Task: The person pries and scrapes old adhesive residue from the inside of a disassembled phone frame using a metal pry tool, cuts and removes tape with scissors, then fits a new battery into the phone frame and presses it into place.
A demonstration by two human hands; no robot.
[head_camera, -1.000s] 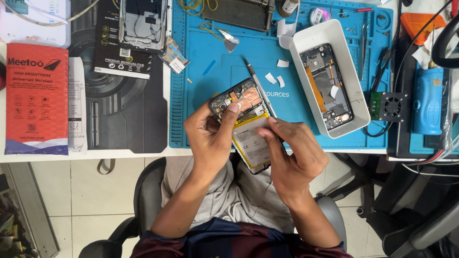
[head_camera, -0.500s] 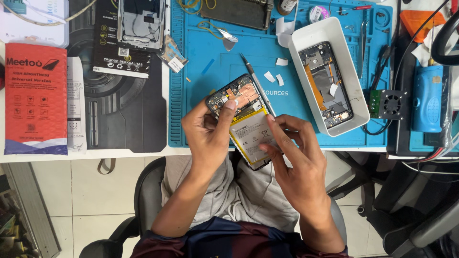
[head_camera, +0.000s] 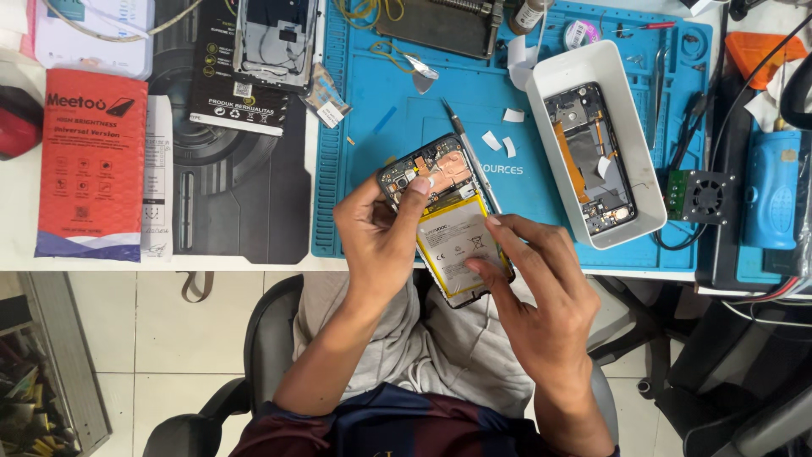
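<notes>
Left hand (head_camera: pixel 381 233) grips opened phone (head_camera: pixel 444 211) by its left edge, above the counter's (head_camera: pixel 17 245) front edge over blue mat (head_camera: pixel 381 127). Right hand (head_camera: pixel 533 279) loose, fingertips resting on the phone's battery (head_camera: pixel 457 237).

My left hand (head_camera: pixel 382 241) covers the left edge of the opened phone (head_camera: pixel 446 216), and my right hand (head_camera: pixel 534 288) hides its near right corner. The far edge cuts off the phone frame (head_camera: pixel 275 42) and dark board (head_camera: pixel 440 25). Parts inside the white tray (head_camera: pixel 630 93) are too small to tell.
</notes>
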